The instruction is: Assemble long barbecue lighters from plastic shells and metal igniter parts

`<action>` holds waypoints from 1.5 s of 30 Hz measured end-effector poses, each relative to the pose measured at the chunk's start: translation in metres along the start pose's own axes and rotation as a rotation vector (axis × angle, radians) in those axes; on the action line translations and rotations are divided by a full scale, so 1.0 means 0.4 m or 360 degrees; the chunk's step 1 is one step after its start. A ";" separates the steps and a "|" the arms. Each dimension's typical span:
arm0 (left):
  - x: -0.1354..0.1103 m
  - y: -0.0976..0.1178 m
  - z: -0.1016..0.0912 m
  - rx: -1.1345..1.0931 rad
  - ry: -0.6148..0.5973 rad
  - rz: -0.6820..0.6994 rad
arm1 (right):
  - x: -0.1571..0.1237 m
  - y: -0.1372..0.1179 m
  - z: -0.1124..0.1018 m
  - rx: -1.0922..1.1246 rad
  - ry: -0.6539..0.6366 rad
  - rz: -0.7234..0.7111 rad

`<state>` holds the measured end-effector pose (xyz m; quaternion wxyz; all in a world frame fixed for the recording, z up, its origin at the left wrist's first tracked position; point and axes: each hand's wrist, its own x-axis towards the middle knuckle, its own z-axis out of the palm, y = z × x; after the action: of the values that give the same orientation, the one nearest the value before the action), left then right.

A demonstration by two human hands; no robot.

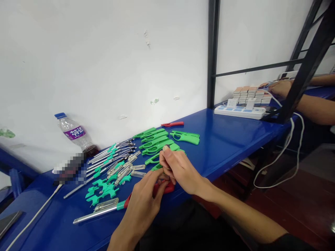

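My left hand [142,200] is closed around a red long-nosed lighter [169,187], whose metal tube [95,214] and teal collar stick out to the left. My right hand [184,170] is closed just above the lighter, thumb uppermost. A small dark end shows beside that thumb; the rest of what it grips is hidden. Beyond my hands lies a row of green lighter handle shells [154,141]. To their left are metal tubes with wires [104,153], clear plastic fuel tanks [127,170] and teal plastic pieces [108,188].
A drink bottle [75,130] leans against the wall. One red shell [172,124] lies at the back of the blue table [206,139]. Near the black metal frame [213,52] is a white power strip [239,112]. Beyond it, another person's arm [314,106] reaches by stacked small boxes [244,94].
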<state>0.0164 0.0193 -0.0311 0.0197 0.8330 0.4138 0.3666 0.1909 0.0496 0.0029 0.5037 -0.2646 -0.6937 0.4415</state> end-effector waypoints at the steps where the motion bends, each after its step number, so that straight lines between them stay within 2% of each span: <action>1: 0.000 0.000 0.000 0.0006 -0.0007 -0.0002 | 0.001 0.002 0.001 0.0005 0.0003 -0.0002; 10: 0.002 0.007 0.000 0.0048 0.0019 -0.0087 | 0.002 0.043 0.023 -0.0098 0.0168 -0.0092; 16: 0.003 0.006 0.001 0.0062 0.0030 -0.0207 | -0.003 0.046 0.034 -0.0231 0.0099 -0.0185; 29: 0.010 0.010 0.002 0.0067 0.0050 -0.0171 | 0.001 0.056 0.039 -0.0133 0.0092 -0.0078; 36: 0.009 0.011 -0.001 0.0035 0.0063 -0.0129 | -0.008 0.064 0.041 -0.0216 0.0084 -0.0117; 45: 0.015 0.026 -0.014 -0.0047 0.0025 -0.0145 | 0.002 0.067 0.030 -0.0071 0.0070 -0.0100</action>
<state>0.0221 0.0153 -0.0198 0.0454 0.8100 0.4461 0.3779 0.1773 0.0587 -0.0214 0.5265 -0.2637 -0.7001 0.4039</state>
